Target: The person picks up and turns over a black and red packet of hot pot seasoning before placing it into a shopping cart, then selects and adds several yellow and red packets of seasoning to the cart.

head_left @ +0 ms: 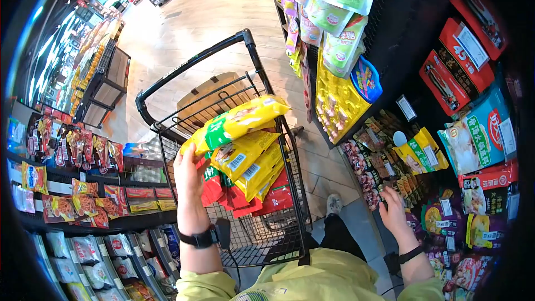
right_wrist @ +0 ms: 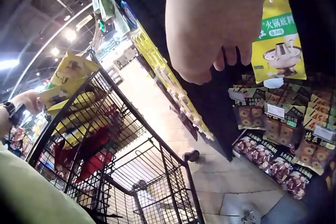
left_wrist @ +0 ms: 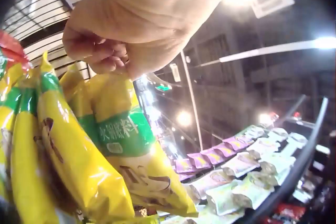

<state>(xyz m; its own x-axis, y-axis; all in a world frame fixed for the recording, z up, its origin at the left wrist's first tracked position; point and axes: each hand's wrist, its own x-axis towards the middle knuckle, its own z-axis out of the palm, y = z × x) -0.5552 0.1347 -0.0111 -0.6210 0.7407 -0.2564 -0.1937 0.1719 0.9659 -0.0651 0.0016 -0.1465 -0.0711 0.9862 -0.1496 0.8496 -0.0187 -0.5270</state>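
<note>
In the head view my left hand pinches one end of a yellow and green hot pot base packet above the shopping cart. In the left wrist view, thumb and fingers grip the top of this packet, beside other yellow packets. Inside the cart, more yellow packets lie over red packets. My right hand holds nothing and hovers by the shelf at right, fingers loosely bent. A similar yellow packet hangs close beside it in the right wrist view.
A dark rack with hanging candy bags stands ahead to the right. Shelves of brown packets and red boxes line the right side. Snack shelves run along the left. Wooden floor stretches beyond the cart.
</note>
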